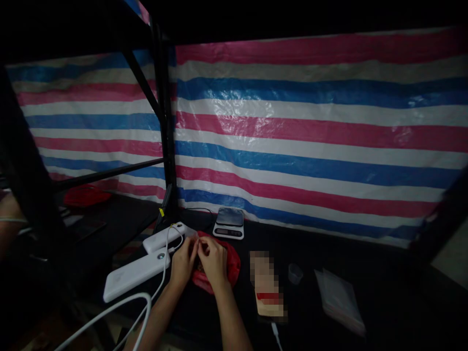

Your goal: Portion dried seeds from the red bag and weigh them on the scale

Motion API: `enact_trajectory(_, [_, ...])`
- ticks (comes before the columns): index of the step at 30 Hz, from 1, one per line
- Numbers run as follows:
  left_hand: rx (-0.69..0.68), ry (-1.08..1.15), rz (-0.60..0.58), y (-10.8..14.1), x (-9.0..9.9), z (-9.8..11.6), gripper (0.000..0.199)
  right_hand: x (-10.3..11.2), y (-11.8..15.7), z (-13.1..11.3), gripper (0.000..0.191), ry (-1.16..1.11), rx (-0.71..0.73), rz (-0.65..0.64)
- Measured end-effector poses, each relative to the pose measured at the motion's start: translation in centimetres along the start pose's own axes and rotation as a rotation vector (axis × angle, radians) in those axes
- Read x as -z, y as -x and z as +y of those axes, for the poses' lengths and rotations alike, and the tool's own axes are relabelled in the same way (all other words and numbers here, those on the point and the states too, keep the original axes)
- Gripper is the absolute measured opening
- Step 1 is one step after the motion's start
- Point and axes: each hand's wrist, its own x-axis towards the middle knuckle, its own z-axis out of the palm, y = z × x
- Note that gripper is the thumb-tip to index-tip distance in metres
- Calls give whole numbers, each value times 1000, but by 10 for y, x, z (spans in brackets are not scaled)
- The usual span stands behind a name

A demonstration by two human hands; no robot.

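Carefully, the left hand [183,263] and right hand [214,261] work close together, fingertips [199,246] pinched narrow on something too small to tell, just over a red plastic bag [233,265] on the dark tabletop [383,287], beside a white power bank [136,273] and before a digital scale [229,223].

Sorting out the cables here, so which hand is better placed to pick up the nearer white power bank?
Probably the left hand: it sits right beside the white power bank, while the right hand is farther away, over the red plastic bag.
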Motion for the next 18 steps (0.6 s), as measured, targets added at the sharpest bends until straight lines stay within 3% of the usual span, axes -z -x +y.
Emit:
enact_trajectory(10, [-165, 137, 39, 1, -8, -15, 25, -2, 2, 6, 14, 139, -56, -7])
enact_trajectory(18, [-111, 158, -6, 0, -2, -4, 22, -3, 2, 7, 14, 188, -3, 27])
